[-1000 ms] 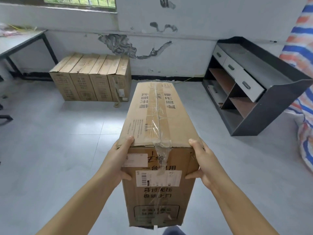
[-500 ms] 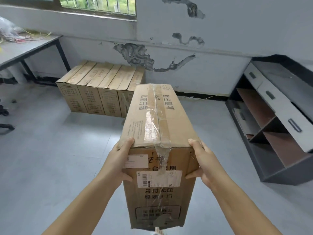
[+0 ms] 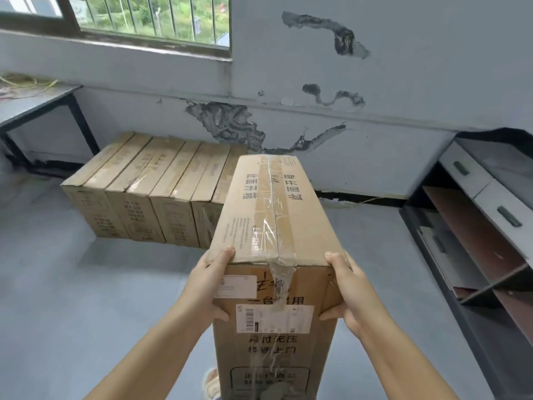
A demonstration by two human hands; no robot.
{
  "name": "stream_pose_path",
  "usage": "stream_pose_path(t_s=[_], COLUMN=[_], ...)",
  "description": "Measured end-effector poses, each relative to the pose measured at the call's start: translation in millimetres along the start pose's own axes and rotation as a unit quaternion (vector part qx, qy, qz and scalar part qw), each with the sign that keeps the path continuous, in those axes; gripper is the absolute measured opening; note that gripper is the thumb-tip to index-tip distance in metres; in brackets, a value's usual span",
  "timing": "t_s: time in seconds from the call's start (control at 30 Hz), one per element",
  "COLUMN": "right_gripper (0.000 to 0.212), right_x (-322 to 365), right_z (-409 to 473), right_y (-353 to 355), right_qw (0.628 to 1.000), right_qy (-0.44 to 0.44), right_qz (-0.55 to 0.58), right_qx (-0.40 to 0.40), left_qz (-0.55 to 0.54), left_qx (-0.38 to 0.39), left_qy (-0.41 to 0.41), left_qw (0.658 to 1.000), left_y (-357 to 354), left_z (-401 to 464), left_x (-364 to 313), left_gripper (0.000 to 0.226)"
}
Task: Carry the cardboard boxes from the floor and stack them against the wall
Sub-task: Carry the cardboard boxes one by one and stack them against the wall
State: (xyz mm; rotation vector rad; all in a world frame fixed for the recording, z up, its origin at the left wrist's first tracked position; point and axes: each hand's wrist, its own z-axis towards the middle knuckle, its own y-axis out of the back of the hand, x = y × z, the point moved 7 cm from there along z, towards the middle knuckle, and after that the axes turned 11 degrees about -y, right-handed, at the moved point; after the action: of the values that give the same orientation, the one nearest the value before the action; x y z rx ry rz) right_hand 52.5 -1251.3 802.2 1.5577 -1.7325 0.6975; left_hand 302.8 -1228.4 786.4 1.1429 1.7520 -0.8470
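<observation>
A person's two bare forearms reach forward from the bottom of the view, holding a long cardboard box [image 3: 274, 255] out in front, clear of the grey floor [image 3: 86, 298]. The box points away from the viewer, its near end face turned toward the camera and its taped top running off toward the wall [image 3: 375, 67]. The left hand [image 3: 206, 287] clamps the near left edge of the box: its fingers [image 3: 223, 254] curl over the top corner and its thumb presses across the end face, just below a small white label [image 3: 235, 285]. The right hand [image 3: 350, 290] mirrors it on the near right edge, fingers hooked over the top corner and thumb pressed against the end face beside a larger white shipping label [image 3: 274, 319]. The box sits between the two palms, squeezed from both sides. A strip of clear tape [image 3: 271, 215] runs along the top seam and hangs loose over the near edge. Dark printed characters mark the top and the end face. Beyond the held box, a row of similar boxes [image 3: 150, 189] stands side by side on the floor, touching each other, with their far ends at the wall under a barred window [image 3: 144, 18]. The wall's paint is peeling in dark patches. A dark-framed table [image 3: 43, 102] stands at the left, and a dark shelf unit [image 3: 476, 226] with pale drawers lies at the right. A sandalled foot [image 3: 212, 383] shows just left of the box's lower end.
</observation>
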Motion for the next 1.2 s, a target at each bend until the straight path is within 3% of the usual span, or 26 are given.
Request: stream_pose_path(t_s=[0.17,0.27,0.4,0.5,0.83,1.0,1.2], right_gripper=[0.039,0.035,0.053,0.05,0.047,0.048,0.052], right_x=[63.5,95.9,134.3,165.6,260.8,254.4,164.3], right_z=[73.5,114.7,182.6,241.7,446.8,536.8,636.0], right_y=[-35.4,-46.2,-54.1,-63.0,-55.0,-64.4,-86.1], right_qw=[0.999,0.998,0.998,0.999,0.996,0.996,0.994], right_qy=[-0.018,-0.012,-0.018,-0.025,-0.092,-0.091,-0.111], right_qz=[0.028,0.044,0.046,0.036,-0.003,-0.014,-0.017], right_qx=[-0.024,-0.034,-0.04,-0.015,0.009,0.002,0.017], left_qz=[0.03,0.027,0.027,0.027,0.021,0.027,0.069], left_qx=[0.04,0.056,0.052,0.04,-0.014,-0.024,-0.029], left_qy=[-0.001,-0.003,0.003,0.004,0.034,0.056,0.041], left_qw=[0.999,0.998,0.998,0.999,0.999,0.998,0.996], left_y=[-19.0,-37.0,-60.3,-81.4,-191.6,-216.2,-204.1], left_z=[106.2,157.3,227.1,282.7,458.2,537.7,622.3], left_x=[-58.1,-80.3,-97.4,-105.5,-124.0,-88.1,9.2], left_gripper=[0.016,0.023,0.031,0.035,0.012,0.015,0.017])
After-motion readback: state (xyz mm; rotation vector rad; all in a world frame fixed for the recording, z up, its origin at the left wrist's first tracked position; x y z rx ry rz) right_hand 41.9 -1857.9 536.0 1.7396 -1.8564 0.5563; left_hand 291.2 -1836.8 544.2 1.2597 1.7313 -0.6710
